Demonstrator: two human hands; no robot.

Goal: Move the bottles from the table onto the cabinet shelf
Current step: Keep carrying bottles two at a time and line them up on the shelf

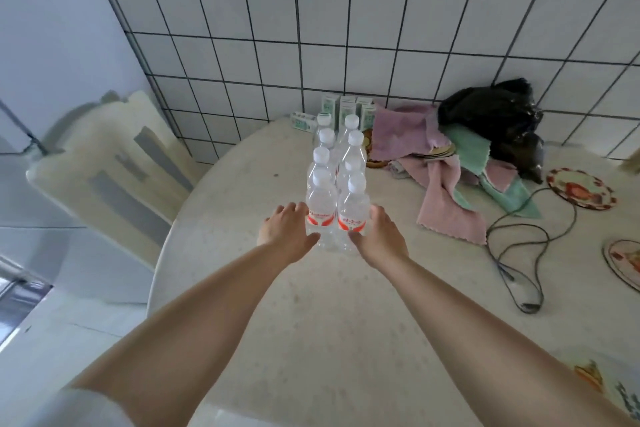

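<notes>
Leaning at the left edge of the frame, beside the tiled wall: a cream chair (104,163), its back toward the round pale bench (311,305). Just left of centre, the left hand (287,232), grip apart, fingers spread along the outer side of the nearest left bottle (320,210), thumb at its lower part; touching or only close, hard to tell. At centre, two rows of clear bottles (351,152) with white caps, upright on the bench and running back toward the wall, the front pair carrying red labels. Behind them against the tiles, small white-and-green boxes (346,107). Just right of centre, the right hand (381,236), grip likewise apart, cupped beside the nearest right bottle (353,210). Further right, a heap of pink and green cloths (446,184) under a black plastic bag (495,114). Right again, a dark cable (519,253) looping over the bench, and a red-rimmed plate (581,192) near the frame's right edge.
</notes>
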